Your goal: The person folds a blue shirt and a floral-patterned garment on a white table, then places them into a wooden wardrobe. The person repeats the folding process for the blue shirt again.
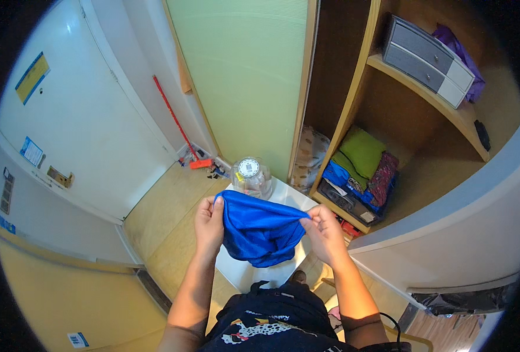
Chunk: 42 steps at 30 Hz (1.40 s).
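A shiny blue cloth (262,233) hangs between my hands above a white tabletop (238,264). My left hand (209,218) pinches its upper left corner between thumb and fingers. At the upper right corner, my right hand (324,226) pinches the fabric the same way. The top edge is drawn fairly taut, while the lower part sags in folds. Behind the cloth, a clear jar (252,178) with a white patterned top stands on the table, its lower part partly hidden. What is inside it is hard to make out.
A red broom (201,163) leans in the corner beside swept debris, near a white door (79,101). On the right, a wooden shelf unit (431,112) holds a small grey-and-white drawer box (427,59) and folded textiles (363,158). A green sliding panel (242,79) stands behind the table.
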Tool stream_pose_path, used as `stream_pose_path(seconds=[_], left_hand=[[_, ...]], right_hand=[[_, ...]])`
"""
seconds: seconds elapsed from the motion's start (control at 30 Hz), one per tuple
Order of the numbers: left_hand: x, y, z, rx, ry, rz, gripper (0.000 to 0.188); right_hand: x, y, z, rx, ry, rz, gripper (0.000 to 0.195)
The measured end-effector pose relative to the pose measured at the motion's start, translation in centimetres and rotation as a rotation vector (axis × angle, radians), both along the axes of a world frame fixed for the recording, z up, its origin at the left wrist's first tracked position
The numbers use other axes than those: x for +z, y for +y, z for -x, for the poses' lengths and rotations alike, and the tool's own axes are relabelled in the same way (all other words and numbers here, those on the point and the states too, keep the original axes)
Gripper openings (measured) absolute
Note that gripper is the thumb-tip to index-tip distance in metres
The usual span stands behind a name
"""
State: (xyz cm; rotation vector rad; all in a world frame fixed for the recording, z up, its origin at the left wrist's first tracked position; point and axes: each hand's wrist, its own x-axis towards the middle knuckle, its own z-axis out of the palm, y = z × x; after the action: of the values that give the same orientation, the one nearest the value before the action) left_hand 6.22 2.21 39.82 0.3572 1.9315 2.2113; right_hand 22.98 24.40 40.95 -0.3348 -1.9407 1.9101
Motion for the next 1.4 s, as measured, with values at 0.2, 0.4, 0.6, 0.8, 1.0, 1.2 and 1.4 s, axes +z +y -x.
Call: stream_pose_path(seconds=[0.2,0.4,0.6,0.8,1.0,1.2,1.4], left_hand=[[-1.5,1.8,-5.1,-0.094,0.560,0.495,0.061],[0.3,4.6,-7.1,-0.477,0.322,0.354,0.038],[3.1,5.2,-5.7,-0.392,0.182,0.228,0.040],[4.3,5.3,-4.4,-0.327,-0.101,-0.104,0.027],[4.6,3.8,-2.6,-0.277,-0.239,-0.230,0.030],[1.2,1.6,-0.8,-0.060,0.077,0.016,0.022],[1.1,-0.2,-0.1,-0.052,0.095,0.164,0.018]], right_hand=[[5.4,-0.9,2.4,-0.011,-0.008,-0.096,0.009],[7.7,-0.1,3.0,-0.020,0.161,-0.075,0.010],[4.5,3.5,2.4,-0.290,0.082,-0.526,0.024],[1.9,-1.6,-2.9,-0.056,0.008,-0.489,0.045],[-2.2,-2.9,-1.2,0.014,-0.155,-0.190,0.048],[-5.4,-0.2,0.5,-0.224,-0.107,-0.219,0.019],[-3.6,4.7,0.9,-0.441,0.052,-0.150,0.022]])
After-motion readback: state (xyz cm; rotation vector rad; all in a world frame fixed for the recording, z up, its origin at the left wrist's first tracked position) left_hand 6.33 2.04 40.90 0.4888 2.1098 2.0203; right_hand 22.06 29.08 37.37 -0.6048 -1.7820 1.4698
